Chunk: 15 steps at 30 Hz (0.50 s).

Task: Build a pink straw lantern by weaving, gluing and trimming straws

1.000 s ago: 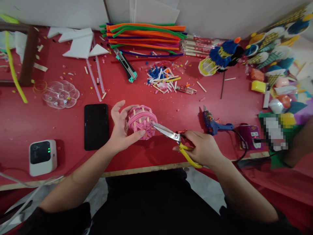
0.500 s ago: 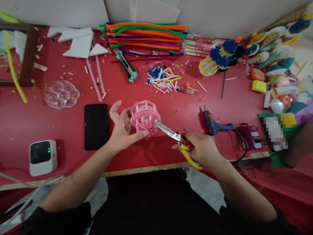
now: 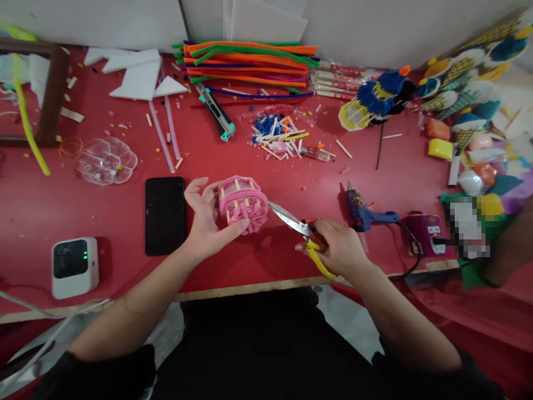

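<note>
My left hand (image 3: 204, 219) cups a small pink woven basket (image 3: 242, 203) made of pipe cleaners and thin wooden sticks, thumb under its near side, fingers behind it. It is held just above the red table (image 3: 291, 183). My right hand (image 3: 338, 247) grips yellow-handled scissors (image 3: 300, 230). Their blades are closed and point left, with the tip just right of the basket, a small gap between them.
A black phone (image 3: 165, 214) lies left of the basket, a white device (image 3: 75, 266) further left. A blue glue gun (image 3: 364, 211) and its power strip (image 3: 428, 233) sit to the right. Pipe cleaners (image 3: 250, 61), a box cutter (image 3: 216, 111), cut scraps (image 3: 277, 136) and craft birds (image 3: 375, 97) fill the back.
The scissors' tip has drawn back to the right, out of the basket's side. The left hand has turned the basket a little.
</note>
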Each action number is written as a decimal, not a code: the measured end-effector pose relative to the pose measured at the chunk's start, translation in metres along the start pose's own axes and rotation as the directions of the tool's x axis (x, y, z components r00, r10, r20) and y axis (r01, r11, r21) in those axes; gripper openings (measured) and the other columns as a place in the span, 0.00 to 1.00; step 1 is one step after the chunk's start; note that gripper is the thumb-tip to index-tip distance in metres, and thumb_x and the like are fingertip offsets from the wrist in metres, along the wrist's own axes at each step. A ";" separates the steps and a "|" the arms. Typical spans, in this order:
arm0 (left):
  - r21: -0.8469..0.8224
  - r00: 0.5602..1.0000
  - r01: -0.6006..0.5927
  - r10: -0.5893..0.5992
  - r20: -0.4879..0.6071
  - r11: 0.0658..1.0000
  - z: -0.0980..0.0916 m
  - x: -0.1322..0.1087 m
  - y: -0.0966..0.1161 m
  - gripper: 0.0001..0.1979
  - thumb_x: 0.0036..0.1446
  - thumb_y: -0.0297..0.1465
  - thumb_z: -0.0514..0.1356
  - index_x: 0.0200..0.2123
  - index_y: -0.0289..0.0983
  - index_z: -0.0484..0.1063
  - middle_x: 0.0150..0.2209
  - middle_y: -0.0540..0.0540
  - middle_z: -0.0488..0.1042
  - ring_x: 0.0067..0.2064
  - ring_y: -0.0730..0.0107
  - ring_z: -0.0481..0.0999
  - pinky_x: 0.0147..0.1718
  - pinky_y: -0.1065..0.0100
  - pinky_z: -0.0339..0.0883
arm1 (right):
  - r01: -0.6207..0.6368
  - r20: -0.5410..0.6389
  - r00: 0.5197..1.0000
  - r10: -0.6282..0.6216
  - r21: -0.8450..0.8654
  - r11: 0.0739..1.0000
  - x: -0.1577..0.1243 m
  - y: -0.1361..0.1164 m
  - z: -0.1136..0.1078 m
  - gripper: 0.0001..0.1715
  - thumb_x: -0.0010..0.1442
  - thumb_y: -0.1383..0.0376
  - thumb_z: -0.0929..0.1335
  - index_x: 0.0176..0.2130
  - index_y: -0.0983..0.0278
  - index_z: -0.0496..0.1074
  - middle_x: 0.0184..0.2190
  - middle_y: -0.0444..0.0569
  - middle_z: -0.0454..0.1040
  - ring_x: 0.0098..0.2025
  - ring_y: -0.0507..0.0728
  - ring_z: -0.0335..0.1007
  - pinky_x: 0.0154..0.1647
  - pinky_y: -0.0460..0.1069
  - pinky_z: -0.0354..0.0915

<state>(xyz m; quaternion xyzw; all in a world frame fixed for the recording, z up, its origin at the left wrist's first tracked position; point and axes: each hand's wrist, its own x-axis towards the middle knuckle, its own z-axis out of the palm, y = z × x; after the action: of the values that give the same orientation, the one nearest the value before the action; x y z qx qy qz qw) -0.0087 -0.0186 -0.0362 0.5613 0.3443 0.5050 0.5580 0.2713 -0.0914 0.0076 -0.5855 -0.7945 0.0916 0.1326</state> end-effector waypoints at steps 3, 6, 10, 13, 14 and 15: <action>0.013 0.999 -0.024 0.023 0.039 1.000 0.000 0.001 0.000 0.43 0.49 0.31 0.74 0.57 0.52 0.48 0.57 0.46 0.62 0.60 0.61 0.71 0.54 0.57 0.74 | 0.024 0.034 0.999 -0.025 0.003 1.000 0.000 -0.003 -0.007 0.33 0.68 0.40 0.58 0.30 0.64 0.69 0.22 0.49 0.72 0.23 0.55 0.70 0.24 0.48 0.54; -0.003 0.998 -0.033 0.033 0.053 0.999 0.000 0.002 0.001 0.42 0.49 0.31 0.74 0.57 0.53 0.48 0.57 0.46 0.63 0.60 0.60 0.72 0.54 0.57 0.75 | 0.042 0.070 0.997 -0.042 -0.007 0.999 0.001 -0.006 -0.011 0.33 0.68 0.41 0.58 0.33 0.65 0.72 0.24 0.50 0.75 0.25 0.57 0.73 0.25 0.48 0.55; -0.012 0.998 -0.027 0.027 0.052 1.000 0.001 0.002 0.002 0.42 0.49 0.32 0.74 0.56 0.52 0.48 0.57 0.45 0.64 0.59 0.60 0.73 0.54 0.56 0.74 | 0.062 0.047 0.997 -0.063 0.018 0.998 0.002 -0.007 -0.012 0.32 0.68 0.43 0.59 0.36 0.65 0.74 0.25 0.51 0.76 0.26 0.57 0.74 0.26 0.48 0.56; -0.006 0.998 -0.012 0.012 0.054 1.000 0.002 0.002 0.004 0.41 0.49 0.33 0.74 0.56 0.51 0.48 0.56 0.44 0.64 0.59 0.59 0.73 0.53 0.55 0.74 | 0.064 0.037 0.997 -0.063 -0.003 0.998 0.002 -0.007 -0.012 0.32 0.68 0.43 0.59 0.33 0.65 0.74 0.22 0.49 0.73 0.22 0.55 0.69 0.25 0.48 0.53; -0.008 0.999 -0.006 0.007 0.050 1.000 0.002 0.002 0.005 0.41 0.49 0.33 0.74 0.56 0.50 0.48 0.56 0.44 0.64 0.59 0.59 0.73 0.53 0.55 0.74 | 0.060 0.040 0.997 -0.060 -0.016 0.998 0.002 -0.006 -0.012 0.32 0.68 0.43 0.59 0.32 0.64 0.73 0.21 0.48 0.72 0.22 0.54 0.68 0.25 0.48 0.53; -0.012 0.999 0.000 0.001 0.045 1.000 0.002 0.002 0.006 0.42 0.49 0.33 0.74 0.55 0.50 0.48 0.56 0.44 0.64 0.58 0.58 0.73 0.53 0.55 0.74 | 0.057 0.042 0.998 -0.056 -0.029 0.998 0.002 -0.006 -0.012 0.32 0.68 0.43 0.59 0.31 0.64 0.73 0.21 0.48 0.72 0.22 0.54 0.68 0.25 0.48 0.52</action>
<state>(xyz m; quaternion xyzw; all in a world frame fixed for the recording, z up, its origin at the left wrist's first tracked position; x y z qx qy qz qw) -0.0069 -0.0183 -0.0301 0.5693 0.3285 0.4943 0.5688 0.2696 -0.0917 0.0213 -0.5627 -0.8145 0.0879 0.1101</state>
